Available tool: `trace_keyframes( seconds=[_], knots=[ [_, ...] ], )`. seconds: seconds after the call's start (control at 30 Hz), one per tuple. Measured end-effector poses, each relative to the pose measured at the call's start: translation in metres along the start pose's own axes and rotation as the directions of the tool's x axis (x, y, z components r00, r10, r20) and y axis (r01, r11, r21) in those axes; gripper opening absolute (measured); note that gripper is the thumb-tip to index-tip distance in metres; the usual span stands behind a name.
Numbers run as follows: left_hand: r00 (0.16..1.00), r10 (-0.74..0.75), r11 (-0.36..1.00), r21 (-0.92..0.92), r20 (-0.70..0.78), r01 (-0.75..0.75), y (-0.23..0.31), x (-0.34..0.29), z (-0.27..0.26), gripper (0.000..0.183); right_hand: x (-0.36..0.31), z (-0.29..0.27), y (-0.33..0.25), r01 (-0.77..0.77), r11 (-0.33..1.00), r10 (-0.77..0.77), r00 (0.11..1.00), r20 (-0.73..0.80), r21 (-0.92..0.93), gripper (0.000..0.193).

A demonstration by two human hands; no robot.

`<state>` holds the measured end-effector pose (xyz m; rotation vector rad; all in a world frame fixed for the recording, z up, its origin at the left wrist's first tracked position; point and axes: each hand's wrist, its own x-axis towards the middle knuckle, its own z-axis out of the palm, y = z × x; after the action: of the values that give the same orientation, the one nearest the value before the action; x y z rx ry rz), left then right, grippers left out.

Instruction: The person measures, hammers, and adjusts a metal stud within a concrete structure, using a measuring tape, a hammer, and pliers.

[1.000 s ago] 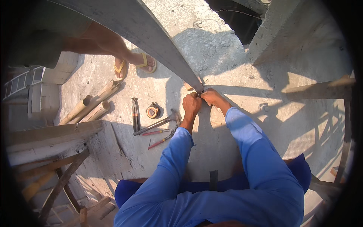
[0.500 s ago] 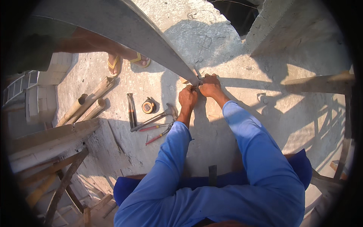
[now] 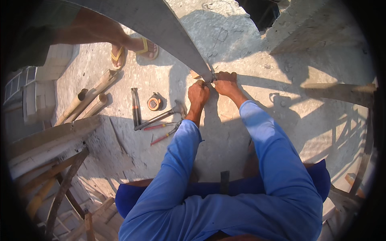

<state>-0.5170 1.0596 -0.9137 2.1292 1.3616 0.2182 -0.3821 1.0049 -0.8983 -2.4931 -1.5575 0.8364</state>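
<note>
Both my hands are at the foot of a long grey post [image 3: 173, 38] that slants in from the upper left. My left hand [image 3: 198, 96] is closed just on the near side of its foot. To the right, my right hand [image 3: 226, 84] is curled in a fist against the foot. Whatever thin thing the fingers grip there is hidden. A small wood piece [image 3: 195, 74] lies against the post. Left of my left hand lie a claw hammer [image 3: 159, 119], red-handled pliers [image 3: 164, 137], a tape measure [image 3: 153, 103] and a long-handled pincer tool [image 3: 136, 107].
Beyond the post at left stand another person's feet in yellow-strapped flip-flops [image 3: 145, 49]. Several round poles [image 3: 86, 103] lie on the rough concrete floor [image 3: 229, 140]. A jagged opening [image 3: 261, 14] lies at the top, beside a concrete block [image 3: 313, 30]. Timber props [image 3: 66, 188] stand lower left.
The view has shifted slightly, so the tools and feet appear a little higher and further left. My hands stay at the post's foot, their fingers turned slightly.
</note>
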Motion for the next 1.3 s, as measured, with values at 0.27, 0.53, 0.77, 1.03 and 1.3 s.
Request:
trace_keyframes(
  seconds=[0.27,0.53,0.77,1.03,1.3],
  knots=[
    [0.961,-0.275,0.934,-0.246,-0.031,0.259,0.013,-0.011,0.018,0.030,-0.011,0.014,-0.026,-0.261,0.920,0.298,0.950,-0.089,0.291,0.030],
    [0.912,-0.388,0.716,-0.581,0.129,0.387,0.007,-0.018,0.025,0.017,-0.002,-0.004,-0.011,-0.372,0.752,0.183,0.911,0.370,0.545,0.035],
    [0.855,-0.407,0.526,-0.684,0.320,0.506,0.018,-0.020,0.014,0.008,0.002,-0.002,0.026,-0.420,0.494,-0.062,0.856,0.513,0.761,0.033],
    [0.852,-0.363,0.332,-0.802,0.378,0.497,0.019,-0.030,0.015,0.011,0.006,0.013,0.008,-0.325,0.347,0.060,0.944,0.325,0.880,0.011],
    [0.804,-0.230,0.043,-0.820,0.548,0.571,0.016,-0.042,0.018,0.014,0.016,0.033,0.008,-0.226,0.681,0.202,0.972,0.118,0.697,0.026]
  ],
)
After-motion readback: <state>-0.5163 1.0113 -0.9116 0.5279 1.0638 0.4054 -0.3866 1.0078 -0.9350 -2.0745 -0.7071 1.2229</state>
